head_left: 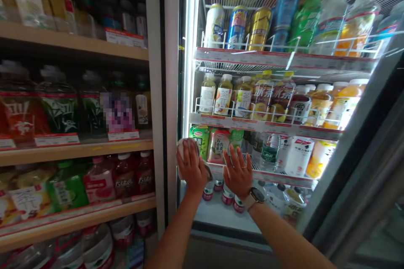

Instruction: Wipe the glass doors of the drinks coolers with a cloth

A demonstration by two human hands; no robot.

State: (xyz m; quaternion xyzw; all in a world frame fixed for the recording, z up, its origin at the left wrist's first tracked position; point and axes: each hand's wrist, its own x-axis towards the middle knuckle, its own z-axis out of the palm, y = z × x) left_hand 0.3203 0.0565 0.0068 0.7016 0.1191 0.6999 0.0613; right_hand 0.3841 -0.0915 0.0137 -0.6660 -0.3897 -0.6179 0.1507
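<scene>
Both my hands reach into an open drinks fridge (189, 92) at its third wire shelf (284, 178). My left hand (191, 168) is wrapped over the top of a white round-ended container (182, 146) at the shelf's left end. My right hand (237, 172) is open with fingers spread, lying against the shelf's front rail, just below a pink-labelled bottle (217, 145) and a green-labelled bottle (200, 138). A watch (257, 195) sits on my right wrist.
The fridge door (362, 155) stands open on the right. Upper fridge shelves hold cans (237, 27) and juice bottles (223, 94); small red-capped bottles (227, 195) stand on the lowest shelf. Wooden shelves (75, 151) with bottled drinks fill the left.
</scene>
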